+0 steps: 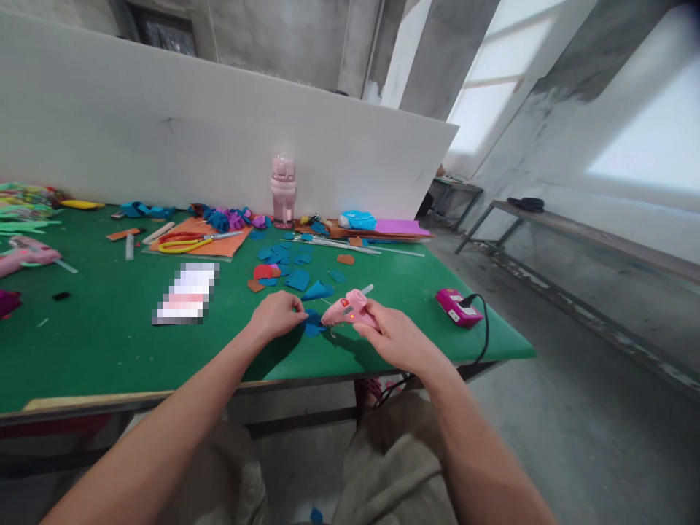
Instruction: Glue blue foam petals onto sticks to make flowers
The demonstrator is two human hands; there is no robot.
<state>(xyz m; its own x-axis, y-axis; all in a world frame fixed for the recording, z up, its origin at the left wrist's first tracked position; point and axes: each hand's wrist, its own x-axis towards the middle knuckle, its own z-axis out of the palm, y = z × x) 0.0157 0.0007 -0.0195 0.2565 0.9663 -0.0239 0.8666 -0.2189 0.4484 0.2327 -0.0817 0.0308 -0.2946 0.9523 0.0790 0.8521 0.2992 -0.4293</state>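
My right hand (389, 337) is wrapped round the handle of a pink glue gun (351, 309), whose nozzle points left. The nozzle is close to a blue cut piece (313, 321) low over the green table. At the left edge of that piece, my left hand (278, 318) pinches it between thumb and fingers. A folded blue piece (317, 290) lies just behind, with a thin stick near it. More blue cut pieces (278, 254) are scattered farther back, beside a red round piece (263, 271).
The green table (109, 357) holds scissors (189, 243) on orange sheets, a pink bottle (283, 191), a blurred pale rectangle (187, 293) and another pink glue gun (27, 255) at left. A magenta box (458, 308) with a black cable sits at right. A white board stands behind.
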